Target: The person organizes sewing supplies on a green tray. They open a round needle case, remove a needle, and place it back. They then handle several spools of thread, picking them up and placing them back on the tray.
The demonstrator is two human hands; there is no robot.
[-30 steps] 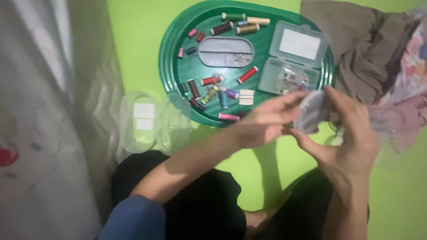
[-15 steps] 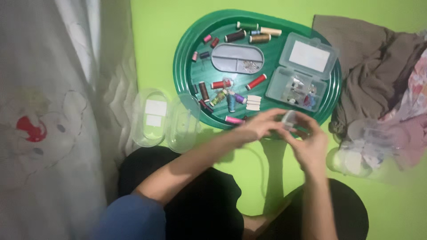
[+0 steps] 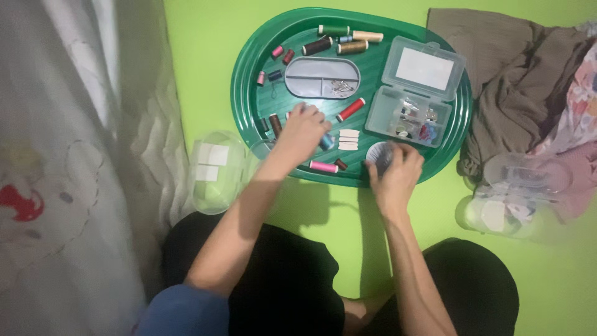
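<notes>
The two hands were together in front of the tray a moment ago; now they have split apart. The left hand [image 3: 303, 129] has gone onto the green oval tray [image 3: 244, 74], fingers curled down over the thread spools [image 3: 323, 166] near 7 o'clock; what it grips, I cannot tell. The right hand [image 3: 396, 173] presses a small round clear case [image 3: 379, 155] at the tray's 5 o'clock edge, fingers bent around it. A clear hinged box [image 3: 416, 93] with a white label sits open at 3 o'clock. A grey oval dish [image 3: 321, 78] lies at the tray's middle. Outside, at 9 o'clock, a clear oval box [image 3: 211, 171] with white labels lies open. Brown cloth [image 3: 516, 74] is piled at 2 o'clock.
</notes>
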